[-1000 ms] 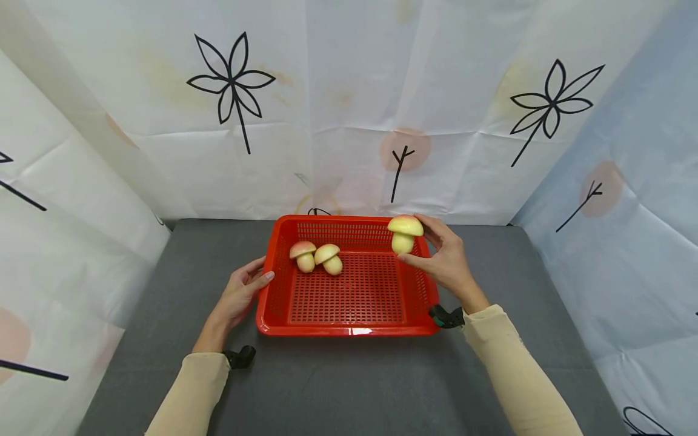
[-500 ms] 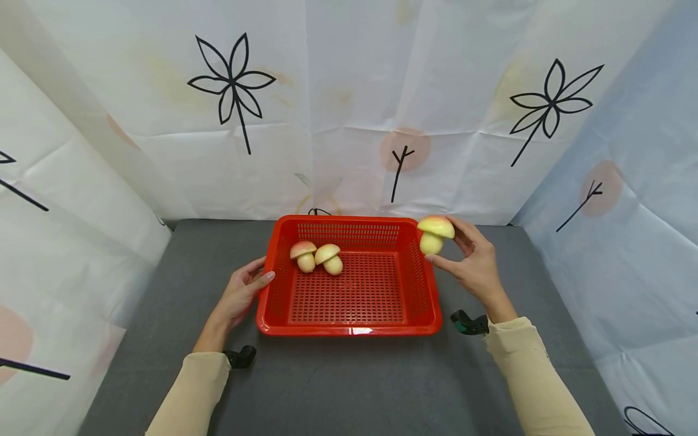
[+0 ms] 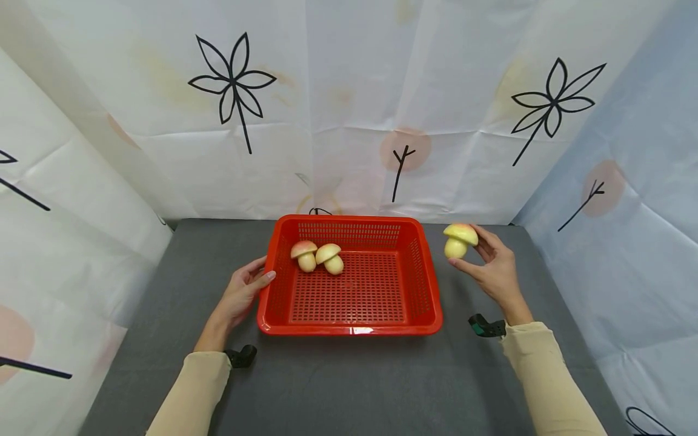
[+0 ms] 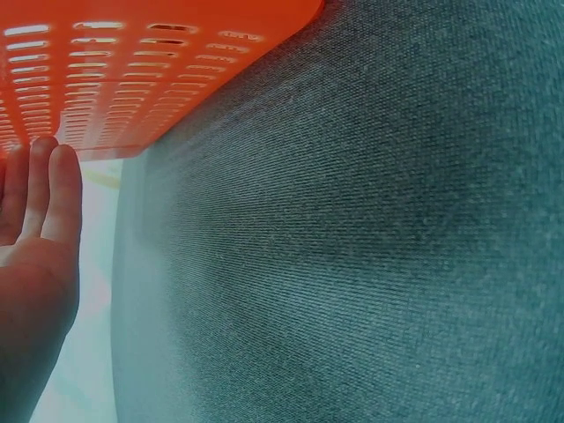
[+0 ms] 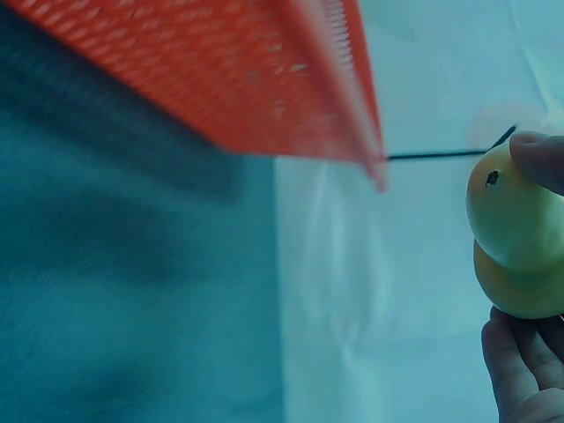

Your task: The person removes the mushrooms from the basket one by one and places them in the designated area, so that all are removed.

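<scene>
My right hand (image 3: 495, 269) pinches a toy mushroom (image 3: 457, 247) between thumb and fingers, to the right of the red basket (image 3: 349, 330). The mushroom's cap is yellow with a pinkish top and its stem pale yellow; it is tilted slightly. In the right wrist view the stem end of the held mushroom (image 5: 515, 207) shows a small dark mark. My left hand (image 3: 243, 293) holds the basket's left side, its thumb over the rim and the fingers against the outer wall. Inside the basket, at the back left, lie a pink-capped mushroom (image 3: 305, 257) and a pale-capped mushroom (image 3: 330, 259), side by side.
A dark grey cloth (image 3: 349, 387) covers the table beneath the basket. White fabric (image 3: 349, 91) with plant drawings hangs behind and on both sides. Black straps with small devices (image 3: 487, 327) sit at both wrists.
My right hand has carried the mushroom rightward from above the basket's right part, past the rim, and slightly lower. The left hand and the basket stay where they were.
</scene>
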Motion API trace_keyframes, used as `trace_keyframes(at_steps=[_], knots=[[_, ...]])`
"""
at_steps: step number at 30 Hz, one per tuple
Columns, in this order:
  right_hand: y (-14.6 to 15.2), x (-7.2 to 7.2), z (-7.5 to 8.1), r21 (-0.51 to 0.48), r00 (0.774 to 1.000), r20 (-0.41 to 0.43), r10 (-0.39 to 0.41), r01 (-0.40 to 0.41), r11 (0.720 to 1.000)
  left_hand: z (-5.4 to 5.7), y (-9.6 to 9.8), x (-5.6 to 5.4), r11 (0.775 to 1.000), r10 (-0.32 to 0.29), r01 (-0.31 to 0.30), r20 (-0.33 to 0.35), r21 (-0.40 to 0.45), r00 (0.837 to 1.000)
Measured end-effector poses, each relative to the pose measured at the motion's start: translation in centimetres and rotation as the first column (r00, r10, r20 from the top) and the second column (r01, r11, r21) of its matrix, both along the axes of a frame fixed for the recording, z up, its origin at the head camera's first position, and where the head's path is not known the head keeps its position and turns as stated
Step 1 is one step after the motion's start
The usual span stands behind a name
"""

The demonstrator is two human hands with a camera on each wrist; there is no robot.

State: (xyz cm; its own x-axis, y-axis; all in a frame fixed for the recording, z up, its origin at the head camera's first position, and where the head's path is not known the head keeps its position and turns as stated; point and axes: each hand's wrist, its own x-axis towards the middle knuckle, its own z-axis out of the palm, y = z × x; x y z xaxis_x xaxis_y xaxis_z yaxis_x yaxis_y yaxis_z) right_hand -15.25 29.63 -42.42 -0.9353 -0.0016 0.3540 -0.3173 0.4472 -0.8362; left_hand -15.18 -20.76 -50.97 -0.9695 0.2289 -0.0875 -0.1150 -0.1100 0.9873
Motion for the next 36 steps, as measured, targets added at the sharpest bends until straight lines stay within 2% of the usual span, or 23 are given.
trace_keyframes(at_steps=[8, 17, 23, 36], knots=[[1.7, -0.4, -2.2, 0.029, 0.989, 0.143, -0.044, 0.040, 0.999, 0.1, 0.0, 0.0, 1.000, -0.007, 0.007, 0.003, -0.005, 1.000], [3.5, -1.3, -6.0, 0.125, 0.950, 0.297, -0.097, 0.062, 0.990, 0.2, 0.1, 0.1, 1.000, 0.001, -0.001, 0.002, -0.010, 1.000], [3.9, -1.6, -7.7, 0.153, 0.934, 0.338, -0.115, 0.066, 0.986, 0.0, 0.1, 0.2, 1.000, -0.013, 0.013, -0.015, 0.001, 1.000], [3.9, -1.8, -9.2, 0.210, 0.921, 0.366, -0.134, 0.059, 0.976, -0.1, 0.1, 0.1, 1.000, 0.003, -0.004, -0.011, -0.019, 1.000]])
